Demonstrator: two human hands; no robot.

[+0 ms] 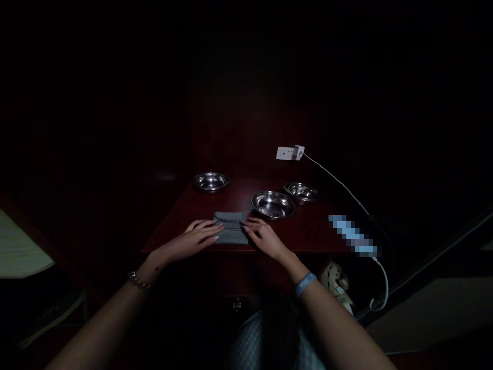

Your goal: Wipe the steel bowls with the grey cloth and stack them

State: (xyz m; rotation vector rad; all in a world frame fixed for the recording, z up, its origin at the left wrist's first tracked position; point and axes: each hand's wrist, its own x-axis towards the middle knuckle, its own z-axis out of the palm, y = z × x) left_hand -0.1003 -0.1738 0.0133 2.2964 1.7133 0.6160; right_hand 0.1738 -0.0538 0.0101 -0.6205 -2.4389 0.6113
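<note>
Plainly, both hands lie open, closed around nothing, with their fingers resting on a folded grey cloth (234, 237) near the centre of the frame, a little below the middle. The left hand (200, 237) reaches in from the lower left, fingers spread slightly over the cloth's left side; the right hand (266, 239) comes from the lower right, its fingertips on the right edge. The cloth lies flat near the front edge of a dark red table (239, 192), with a fold running across its upper part. A beaded bracelet (137, 281) circles the left wrist, and a blue wristband (305, 284) sits on the right forearm.

Just beyond the right hand stands a shiny metal bowl (272, 206), upright, with a second bowl (301, 192) close behind it to the right. A third bowl (211, 183) stands well apart from them, above the left hand in the frame.

Higher up, right of centre, a white wall socket (283, 153) holds a charger (298, 151), from which a white cable (335, 178) runs down to the right. A pixelated light-blue object (352, 236) shows at the table's right side. Below it, at lower right, is a pale shoe with holes (332, 276). Checked fabric (248, 341) shows at the bottom centre.
</note>
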